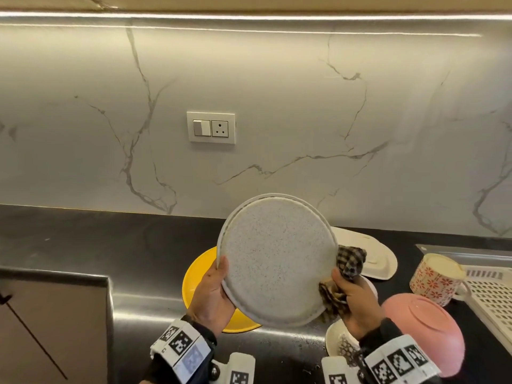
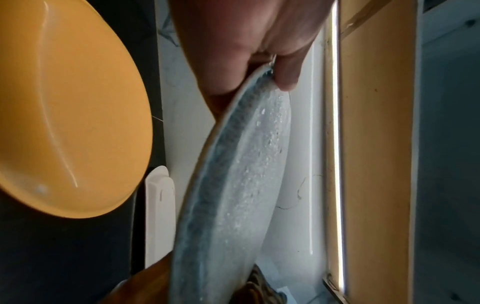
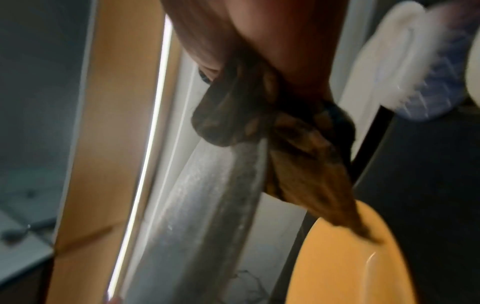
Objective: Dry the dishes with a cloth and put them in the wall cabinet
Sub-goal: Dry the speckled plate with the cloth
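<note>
A round grey speckled plate [image 1: 277, 259] is held up tilted over the black counter, its underside toward me. My left hand [image 1: 213, 295] grips its left rim, thumb on the near face. In the left wrist view the plate [image 2: 233, 185] shows edge-on under the left hand [image 2: 259, 51]. My right hand [image 1: 352, 303] holds a brown checked cloth [image 1: 349, 261] bunched over the plate's right rim. The right wrist view shows the cloth [image 3: 285, 144] wrapped over the plate's edge [image 3: 207, 205], with the right hand [image 3: 259, 30] above it.
On the counter [image 1: 83, 245] lie a yellow plate [image 1: 199, 275], a white oval dish [image 1: 371, 253], a pink bowl upside down [image 1: 426, 322], a small patterned bowl [image 1: 340, 345] and a floral mug [image 1: 435, 278]. A white perforated rack [image 1: 490, 297] sits at right. The wall bears a socket [image 1: 211, 128].
</note>
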{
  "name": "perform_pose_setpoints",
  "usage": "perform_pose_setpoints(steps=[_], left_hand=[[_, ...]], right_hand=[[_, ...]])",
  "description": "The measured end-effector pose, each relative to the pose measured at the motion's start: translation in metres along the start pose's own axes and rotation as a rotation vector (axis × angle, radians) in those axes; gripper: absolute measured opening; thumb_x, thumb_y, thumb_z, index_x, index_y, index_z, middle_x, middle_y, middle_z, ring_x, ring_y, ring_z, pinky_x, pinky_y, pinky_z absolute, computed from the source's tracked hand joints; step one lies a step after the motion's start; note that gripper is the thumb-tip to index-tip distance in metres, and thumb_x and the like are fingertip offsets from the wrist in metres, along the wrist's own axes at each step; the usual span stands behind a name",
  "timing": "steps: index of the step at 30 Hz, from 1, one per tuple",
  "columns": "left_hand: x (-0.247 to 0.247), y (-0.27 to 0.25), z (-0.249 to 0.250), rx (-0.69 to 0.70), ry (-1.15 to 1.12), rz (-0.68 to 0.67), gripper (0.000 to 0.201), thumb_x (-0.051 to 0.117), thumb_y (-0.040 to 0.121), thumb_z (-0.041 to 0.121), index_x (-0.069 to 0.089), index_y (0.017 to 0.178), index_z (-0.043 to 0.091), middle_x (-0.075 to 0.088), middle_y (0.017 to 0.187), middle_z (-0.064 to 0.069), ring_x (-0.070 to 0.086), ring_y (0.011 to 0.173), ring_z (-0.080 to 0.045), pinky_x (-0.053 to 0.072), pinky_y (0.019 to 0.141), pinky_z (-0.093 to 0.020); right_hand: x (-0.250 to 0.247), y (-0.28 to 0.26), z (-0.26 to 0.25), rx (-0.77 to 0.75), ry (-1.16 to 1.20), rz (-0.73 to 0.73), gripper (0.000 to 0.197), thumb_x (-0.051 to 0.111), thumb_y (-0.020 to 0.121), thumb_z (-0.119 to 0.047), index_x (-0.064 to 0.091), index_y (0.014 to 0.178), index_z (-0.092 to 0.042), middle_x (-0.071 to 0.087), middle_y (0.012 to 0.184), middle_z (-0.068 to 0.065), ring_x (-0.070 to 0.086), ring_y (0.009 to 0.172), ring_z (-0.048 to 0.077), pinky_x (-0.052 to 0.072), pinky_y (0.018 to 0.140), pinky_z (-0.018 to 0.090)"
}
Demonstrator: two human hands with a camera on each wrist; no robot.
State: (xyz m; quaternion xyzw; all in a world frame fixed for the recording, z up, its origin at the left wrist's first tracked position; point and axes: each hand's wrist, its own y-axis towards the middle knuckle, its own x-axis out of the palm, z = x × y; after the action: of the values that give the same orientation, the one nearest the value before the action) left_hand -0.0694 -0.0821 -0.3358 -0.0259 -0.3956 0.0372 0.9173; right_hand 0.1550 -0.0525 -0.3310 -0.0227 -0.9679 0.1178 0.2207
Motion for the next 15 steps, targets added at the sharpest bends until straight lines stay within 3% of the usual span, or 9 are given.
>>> perform_pose_setpoints(steps=[2,4,7,9,10,11,13,14,15], left_hand=[[0.001,0.001,-0.001,0.010,-0.004,-0.022,0.108,0.088,0.040,0.050,0.049,0.131,0.009,0.059,0.125,-0.018,0.059,0.111,-0.034,0.057,0.075,-0.042],[0.002,0.001,0.000,0.020,0.004,-0.041,0.105,0.087,0.038,0.053,0.052,0.127,0.011,0.063,0.121,-0.016,0.063,0.105,-0.031,0.057,0.071,-0.040],[0.006,-0.001,0.004,0.016,0.084,-0.064,0.100,0.084,0.040,0.058,0.055,0.124,0.013,0.064,0.119,-0.015,0.064,0.104,-0.030,0.057,0.072,-0.040],[0.010,-0.001,0.000,-0.012,0.116,-0.088,0.086,0.081,0.051,0.057,0.058,0.120,0.011,0.064,0.117,-0.017,0.065,0.101,-0.031,0.057,0.072,-0.039],[0.012,0.000,-0.003,-0.026,0.105,-0.084,0.073,0.078,0.060,0.052,0.061,0.116,0.010,0.064,0.116,-0.019,0.065,0.100,-0.031,0.057,0.072,-0.039],[0.016,0.000,-0.006,-0.044,0.074,-0.081,0.062,0.076,0.066,0.046,0.063,0.114,0.008,0.063,0.117,-0.020,0.064,0.101,-0.031,0.056,0.077,-0.039],[0.021,0.001,-0.010,-0.125,-0.073,-0.147,0.061,0.079,0.068,0.031,0.061,0.121,0.006,0.059,0.125,-0.016,0.055,0.116,-0.025,0.045,0.101,-0.034],[0.024,0.001,-0.012,-0.168,-0.150,-0.177,0.070,0.083,0.064,0.023,0.057,0.126,0.007,0.055,0.130,-0.014,0.051,0.121,-0.022,0.037,0.108,-0.031],[0.026,0.001,-0.014,-0.167,-0.175,-0.198,0.079,0.087,0.056,0.021,0.056,0.127,0.006,0.056,0.130,-0.014,0.052,0.121,-0.021,0.036,0.109,-0.033]], right_hand=[[-0.005,0.002,0.001,-0.056,-0.136,0.075,0.023,0.044,0.097,-0.012,0.052,0.117,-0.009,0.062,0.088,0.008,0.058,0.078,0.021,0.047,0.065,0.035],[-0.011,0.002,-0.003,-0.152,-0.231,0.190,0.020,0.044,0.097,-0.011,0.053,0.113,-0.006,0.061,0.085,0.013,0.057,0.068,0.019,0.046,0.059,0.030],[-0.009,-0.001,-0.015,-0.320,-0.240,0.245,0.020,0.045,0.096,-0.007,0.053,0.114,-0.001,0.055,0.075,0.027,0.056,0.060,0.036,0.052,0.064,0.039],[0.006,-0.002,-0.020,-0.571,-0.386,0.070,0.030,0.050,0.091,-0.002,0.058,0.103,-0.029,0.061,0.074,0.009,0.058,0.064,0.020,0.048,0.063,0.034],[0.018,-0.003,-0.018,-0.711,-0.517,-0.055,0.042,0.051,0.088,-0.001,0.056,0.101,-0.041,0.064,0.087,-0.001,0.059,0.074,0.009,0.047,0.070,0.028],[0.030,-0.006,-0.012,-0.865,-0.702,-0.168,0.051,0.051,0.086,-0.001,0.053,0.106,-0.048,0.061,0.109,-0.009,0.057,0.095,0.003,0.045,0.084,0.024],[0.047,-0.004,0.012,-1.239,-1.111,-0.374,0.048,0.047,0.091,-0.012,0.043,0.128,-0.042,0.037,0.143,-0.012,0.034,0.132,0.009,0.024,0.111,0.026],[0.051,0.000,0.027,-1.362,-1.261,-0.443,0.050,0.043,0.093,-0.019,0.033,0.139,-0.037,0.022,0.153,-0.009,0.022,0.140,0.015,0.015,0.114,0.031],[0.053,0.002,0.037,-1.374,-1.342,-0.490,0.058,0.041,0.093,-0.022,0.021,0.145,-0.036,0.009,0.157,-0.008,0.012,0.144,0.018,0.010,0.115,0.036]])
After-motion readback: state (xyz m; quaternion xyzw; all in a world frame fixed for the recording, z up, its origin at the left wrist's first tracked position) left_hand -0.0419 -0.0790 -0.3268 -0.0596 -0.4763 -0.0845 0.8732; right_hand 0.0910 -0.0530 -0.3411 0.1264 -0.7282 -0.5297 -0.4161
